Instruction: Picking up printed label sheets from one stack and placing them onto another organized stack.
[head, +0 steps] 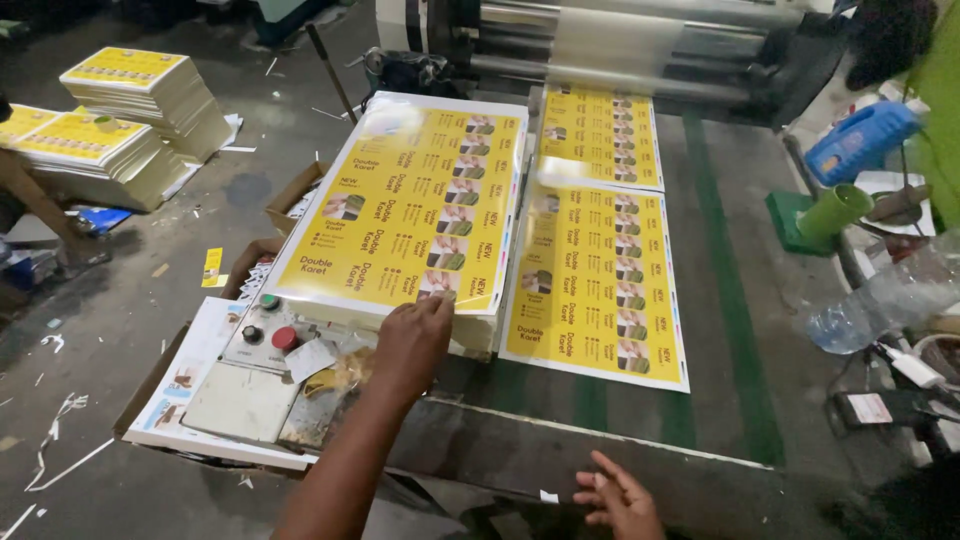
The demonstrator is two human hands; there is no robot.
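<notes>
My left hand reaches forward and presses its fingertips on the near edge of a stack of glossy yellow printed sheets at the left of the machine table. My right hand rests low at the table's front edge, fingers spread, holding nothing. To the right of the stack, a laminated strip of yellow sheets lies on the belt, coming out from the rollers at the back.
A control box with green, black and red buttons sits left of my left hand. Stacks of yellow sheets stand on the floor at far left. At the right are a blue container, a green cup and a plastic bottle.
</notes>
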